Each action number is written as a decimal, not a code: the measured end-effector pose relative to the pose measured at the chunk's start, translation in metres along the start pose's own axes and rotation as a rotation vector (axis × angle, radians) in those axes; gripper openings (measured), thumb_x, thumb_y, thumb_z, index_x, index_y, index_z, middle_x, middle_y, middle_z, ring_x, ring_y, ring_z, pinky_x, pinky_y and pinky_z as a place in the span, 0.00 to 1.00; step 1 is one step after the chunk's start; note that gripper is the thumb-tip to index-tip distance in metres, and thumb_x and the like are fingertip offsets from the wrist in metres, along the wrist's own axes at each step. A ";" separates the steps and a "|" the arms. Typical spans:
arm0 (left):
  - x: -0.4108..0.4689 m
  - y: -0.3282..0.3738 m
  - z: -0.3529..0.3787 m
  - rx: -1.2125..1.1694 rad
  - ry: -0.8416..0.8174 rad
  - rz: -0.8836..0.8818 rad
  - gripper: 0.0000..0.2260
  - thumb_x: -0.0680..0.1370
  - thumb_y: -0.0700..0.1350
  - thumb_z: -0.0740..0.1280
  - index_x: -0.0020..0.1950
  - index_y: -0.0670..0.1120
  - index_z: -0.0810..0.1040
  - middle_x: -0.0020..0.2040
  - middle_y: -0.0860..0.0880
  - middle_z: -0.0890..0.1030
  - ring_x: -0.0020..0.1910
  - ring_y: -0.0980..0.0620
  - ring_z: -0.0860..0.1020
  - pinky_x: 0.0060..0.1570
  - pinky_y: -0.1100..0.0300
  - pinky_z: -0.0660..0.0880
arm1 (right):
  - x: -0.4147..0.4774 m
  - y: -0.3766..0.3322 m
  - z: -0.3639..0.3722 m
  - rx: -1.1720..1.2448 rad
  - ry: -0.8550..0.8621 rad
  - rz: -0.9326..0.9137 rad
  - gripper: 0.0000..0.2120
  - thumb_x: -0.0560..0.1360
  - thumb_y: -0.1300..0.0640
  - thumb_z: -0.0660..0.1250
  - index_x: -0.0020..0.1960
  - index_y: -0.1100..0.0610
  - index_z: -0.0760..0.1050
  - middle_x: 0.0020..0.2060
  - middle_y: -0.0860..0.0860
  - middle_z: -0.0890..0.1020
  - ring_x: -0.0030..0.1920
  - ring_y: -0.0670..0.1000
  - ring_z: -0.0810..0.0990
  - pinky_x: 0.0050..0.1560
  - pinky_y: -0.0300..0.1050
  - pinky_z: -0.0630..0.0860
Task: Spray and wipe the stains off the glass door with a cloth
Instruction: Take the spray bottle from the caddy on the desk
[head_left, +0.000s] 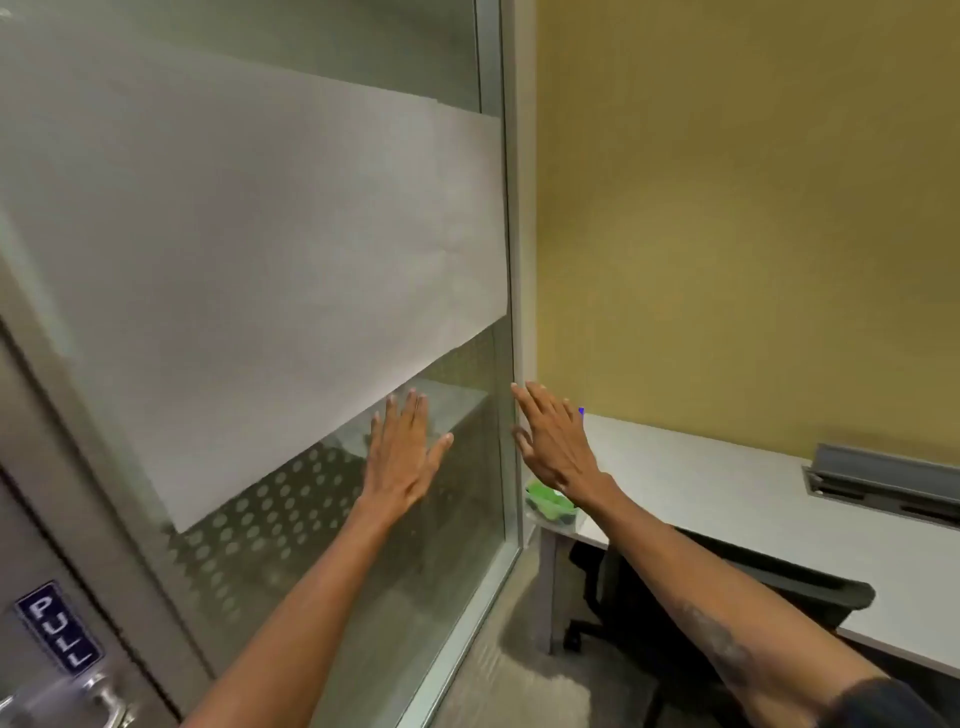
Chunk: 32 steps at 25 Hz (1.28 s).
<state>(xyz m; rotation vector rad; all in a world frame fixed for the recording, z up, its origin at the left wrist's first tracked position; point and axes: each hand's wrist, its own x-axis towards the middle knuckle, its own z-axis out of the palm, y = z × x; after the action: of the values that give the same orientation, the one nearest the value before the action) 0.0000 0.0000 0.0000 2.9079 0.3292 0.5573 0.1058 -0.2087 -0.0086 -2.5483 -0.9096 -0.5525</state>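
Note:
The glass door panel (291, 519) fills the left half of the head view, with a wide frosted band across it and a dotted pattern below. My left hand (402, 452) is spread flat in front of the lower clear glass, fingers apart, holding nothing. My right hand (558, 441) is stretched out flat beside the metal door frame (511, 260), also empty. Under my right wrist a green cloth (548, 501) lies on the corner of the white desk (727, 488). A small blue tip (581, 411) shows just behind my right hand; what it belongs to is hidden.
A blue PULL sign (57, 626) and a metal handle (98, 699) sit at the lower left. A yellow wall (753, 208) rises behind the desk. A grey cable box (883, 480) is set in the desk. A black chair (727, 587) stands under the desk, on carpet.

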 end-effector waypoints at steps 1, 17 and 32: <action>0.010 -0.001 0.012 0.010 -0.026 0.009 0.33 0.84 0.63 0.46 0.84 0.47 0.40 0.83 0.47 0.39 0.82 0.45 0.36 0.81 0.48 0.36 | 0.004 0.009 0.005 -0.004 -0.008 0.030 0.29 0.84 0.50 0.60 0.83 0.52 0.55 0.81 0.53 0.61 0.81 0.56 0.60 0.79 0.56 0.57; 0.236 0.043 0.209 -0.109 -0.451 0.120 0.32 0.85 0.54 0.57 0.84 0.46 0.49 0.84 0.45 0.54 0.84 0.44 0.51 0.82 0.46 0.48 | 0.124 0.237 0.156 0.450 -0.205 0.758 0.32 0.81 0.56 0.67 0.81 0.57 0.57 0.69 0.60 0.77 0.67 0.62 0.77 0.63 0.52 0.74; 0.342 0.051 0.335 -0.257 -0.714 -0.045 0.31 0.83 0.54 0.62 0.84 0.51 0.55 0.81 0.47 0.65 0.79 0.45 0.66 0.76 0.46 0.66 | 0.211 0.315 0.281 0.619 -0.341 0.975 0.37 0.80 0.58 0.72 0.81 0.60 0.55 0.70 0.62 0.76 0.68 0.64 0.77 0.67 0.54 0.73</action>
<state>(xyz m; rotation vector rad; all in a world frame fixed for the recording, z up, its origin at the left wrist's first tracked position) 0.4463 -0.0048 -0.1789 2.6157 0.1964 -0.4212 0.5305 -0.1953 -0.2149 -2.1477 0.1518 0.4049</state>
